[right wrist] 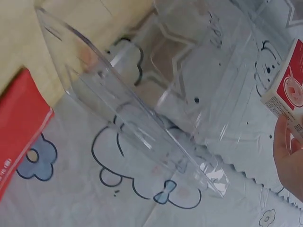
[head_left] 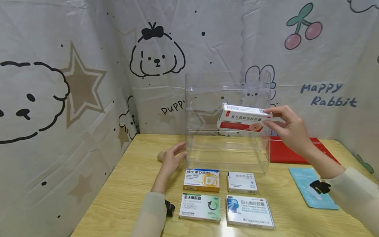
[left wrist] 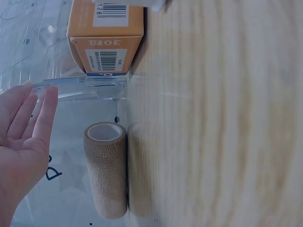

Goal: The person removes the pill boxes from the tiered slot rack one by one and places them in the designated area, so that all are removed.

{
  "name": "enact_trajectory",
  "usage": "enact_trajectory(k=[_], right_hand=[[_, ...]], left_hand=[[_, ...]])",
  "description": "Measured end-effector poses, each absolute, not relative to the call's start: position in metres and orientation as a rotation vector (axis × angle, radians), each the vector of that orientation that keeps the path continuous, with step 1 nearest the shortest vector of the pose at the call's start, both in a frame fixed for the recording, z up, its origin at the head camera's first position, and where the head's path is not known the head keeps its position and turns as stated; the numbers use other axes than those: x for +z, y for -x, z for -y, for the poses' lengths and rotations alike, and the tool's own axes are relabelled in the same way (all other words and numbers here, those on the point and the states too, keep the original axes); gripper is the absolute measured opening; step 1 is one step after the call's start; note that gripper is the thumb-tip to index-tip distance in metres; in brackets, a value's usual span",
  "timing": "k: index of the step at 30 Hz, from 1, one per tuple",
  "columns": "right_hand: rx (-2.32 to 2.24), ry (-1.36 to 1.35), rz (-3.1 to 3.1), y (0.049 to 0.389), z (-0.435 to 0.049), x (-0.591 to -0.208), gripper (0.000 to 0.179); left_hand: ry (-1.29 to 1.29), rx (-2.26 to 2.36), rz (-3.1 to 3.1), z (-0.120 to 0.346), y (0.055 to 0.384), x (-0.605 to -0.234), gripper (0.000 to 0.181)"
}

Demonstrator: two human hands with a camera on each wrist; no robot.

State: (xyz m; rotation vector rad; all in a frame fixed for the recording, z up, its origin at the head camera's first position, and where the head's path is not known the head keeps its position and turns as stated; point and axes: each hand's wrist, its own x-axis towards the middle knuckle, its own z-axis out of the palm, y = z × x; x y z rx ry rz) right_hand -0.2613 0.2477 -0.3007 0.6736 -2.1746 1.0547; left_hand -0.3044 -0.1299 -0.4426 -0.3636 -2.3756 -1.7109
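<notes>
My right hand (head_left: 291,130) pinches the right end of a white and red medicine box (head_left: 242,119) between thumb and fingers. The box is raised and slightly tilted, in front of the upper tiers of a clear plastic display rack (head_left: 228,162). In the right wrist view, the box (right wrist: 291,87) shows at the right edge, partly cut off. My left hand (head_left: 171,159) is at the rack's left side, and its fairly straight fingers (left wrist: 46,116) touch the clear side edge in the left wrist view. A tan bandage roll (left wrist: 108,177) stands beside that hand.
Before the rack lie an orange and white vitamin D box (head_left: 201,180), a small white box (head_left: 242,182), a green and white box (head_left: 199,207) and a blue and white box (head_left: 249,211). To the right are a red packet (head_left: 285,151) and a light blue pouch (head_left: 308,184).
</notes>
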Motion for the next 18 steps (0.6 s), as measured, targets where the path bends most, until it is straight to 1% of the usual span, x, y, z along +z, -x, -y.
enact_trajectory(k=[4,10,18], right_hand=[[1.081,-0.747,2.207,0.238,-0.247,-0.321,0.047],[1.173,-0.771,2.275,0.202,-0.238,-0.347,0.045],[1.445,-0.806,2.372,0.161,-0.219,-0.374,0.033]], left_hand=[[0.362,-1.726,2.359,0.131,0.304,-0.443,0.045],[0.343,-1.757,2.355,0.130,0.303,-0.442,0.045],[0.315,-1.763,2.379,0.129,0.306,-0.443,0.046]])
